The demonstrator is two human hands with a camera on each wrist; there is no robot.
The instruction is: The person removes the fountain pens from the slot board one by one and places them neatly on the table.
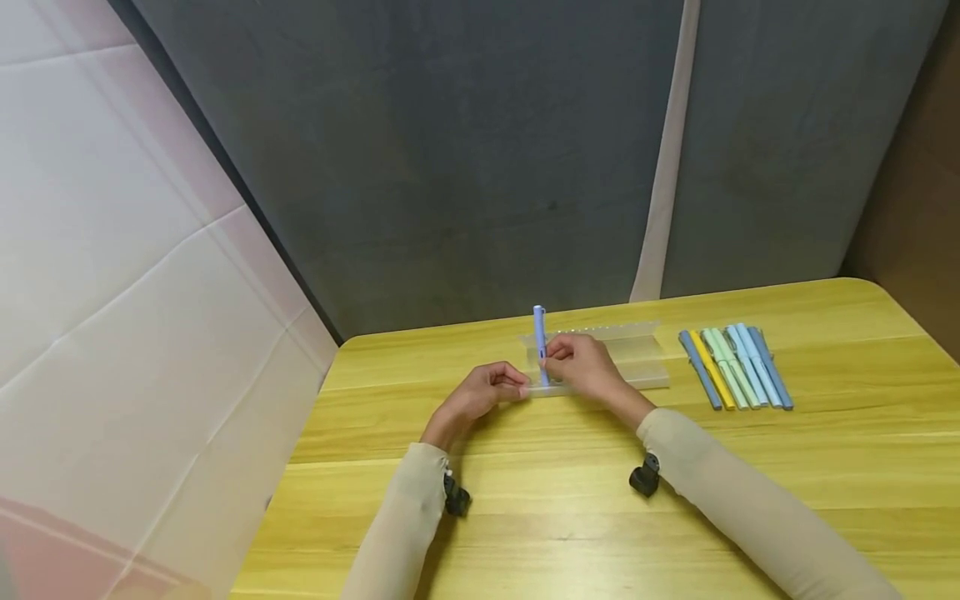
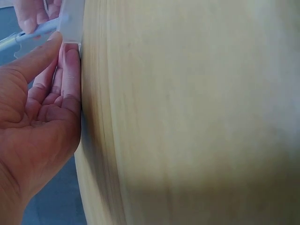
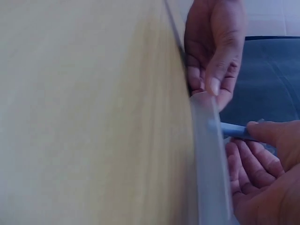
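Currently, scene: a person sits at a yellow wooden worktop (image 1: 570, 500) with both hands at a translucent pen holder (image 1: 637, 354).
Pen holder position: it lies flat on the worktop towards the far edge, in the middle, its long side running left to right.
Left hand (image 1: 483, 392): it rests at the left end of the pen holder; in the left wrist view the fingers (image 2: 65, 75) lie fairly straight against the holder's end with the thumb over the top edge, pinching the end lightly.
Right hand (image 1: 581, 367): it grips a blue pen (image 1: 540, 333) between thumb and fingers, the fingers curled round the barrel.
Blue pen position: it stands roughly upright at the left part of the pen holder, its upper end rising above the hand; its lower end is hidden by the fingers.
Spare pens (image 1: 735, 367): a row of pastel pens in blue, yellow and green lies side by side on the worktop, just to the right of the pen holder and apart from both hands.
Surroundings: grey padded panels (image 1: 465, 150) stand behind the worktop; a pale sheet (image 1: 112, 275) hangs at the left.
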